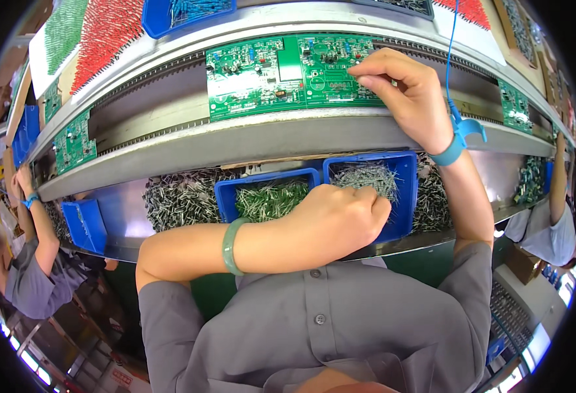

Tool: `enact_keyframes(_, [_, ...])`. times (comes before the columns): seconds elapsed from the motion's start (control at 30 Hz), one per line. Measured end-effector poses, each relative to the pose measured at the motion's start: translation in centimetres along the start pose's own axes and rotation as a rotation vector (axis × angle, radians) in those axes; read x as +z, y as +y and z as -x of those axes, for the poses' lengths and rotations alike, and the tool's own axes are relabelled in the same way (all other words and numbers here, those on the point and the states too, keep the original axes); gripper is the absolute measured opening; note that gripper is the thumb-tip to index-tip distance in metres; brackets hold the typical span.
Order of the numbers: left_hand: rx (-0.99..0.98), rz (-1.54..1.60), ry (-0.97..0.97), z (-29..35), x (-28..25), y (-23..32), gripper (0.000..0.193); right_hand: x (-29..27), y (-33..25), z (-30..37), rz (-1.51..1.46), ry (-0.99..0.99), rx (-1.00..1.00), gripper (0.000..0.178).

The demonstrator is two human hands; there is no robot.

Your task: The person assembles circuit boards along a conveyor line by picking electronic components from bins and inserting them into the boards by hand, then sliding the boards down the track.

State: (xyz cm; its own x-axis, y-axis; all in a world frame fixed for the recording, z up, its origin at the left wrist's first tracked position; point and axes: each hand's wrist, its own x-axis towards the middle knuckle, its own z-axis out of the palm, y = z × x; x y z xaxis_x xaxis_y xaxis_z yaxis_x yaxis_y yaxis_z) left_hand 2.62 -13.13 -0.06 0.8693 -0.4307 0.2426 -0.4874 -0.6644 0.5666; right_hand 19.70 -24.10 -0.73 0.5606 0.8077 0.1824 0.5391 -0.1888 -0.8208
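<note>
The right hand point(402, 88) is above the right one of two joined green circuit boards point(330, 85), and these boards lie side by side between the dark toothed edges of a long metal track point(314, 137). On this hand, the thumb and the first of the fingers point(374, 64) are bent towards each other, with their tips very near; I cannot tell if a small part is between them. A blue wrist strap point(450, 154) goes around the right wrist, and a thin blue cord point(448, 59) rises from it. The left hand point(343, 219) is curled at the front of the right blue bin point(408, 190), which contains pale parts with thin wire legs point(363, 175). Its fingertips are hidden, so I cannot tell whether they are holding something. A pale green bracelet point(230, 247) is on the left forearm. Just beside, the left blue bin point(222, 200) contains green parts point(268, 198), partly covered by the left arm. Loose heaps of small parts point(183, 200) lie on the metal worktop point(129, 217) at both sides of the bins.
</note>
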Motion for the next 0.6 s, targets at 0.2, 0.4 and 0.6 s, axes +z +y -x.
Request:
enact_keyframes(0.2, [-0.001, 0.035, 0.038, 0.59, 0.68, -0.33, 0.01, 1.23, 1.06, -0.12, 0.107, 0.05, -0.009, 0.014])
enact_keyframes(0.4, [-0.014, 0.009, 0.113, 0.31, 0.76, -0.41, 0.009, 1.27, 0.97, -0.1, 0.123, 0.047, -0.034, 0.013])
enact_keyframes(0.6, [0.02, 0.035, 0.129, 0.25, 0.87, -0.43, 0.007, 1.31, 0.74, 0.17, 0.143, 0.065, -0.074, 0.013])
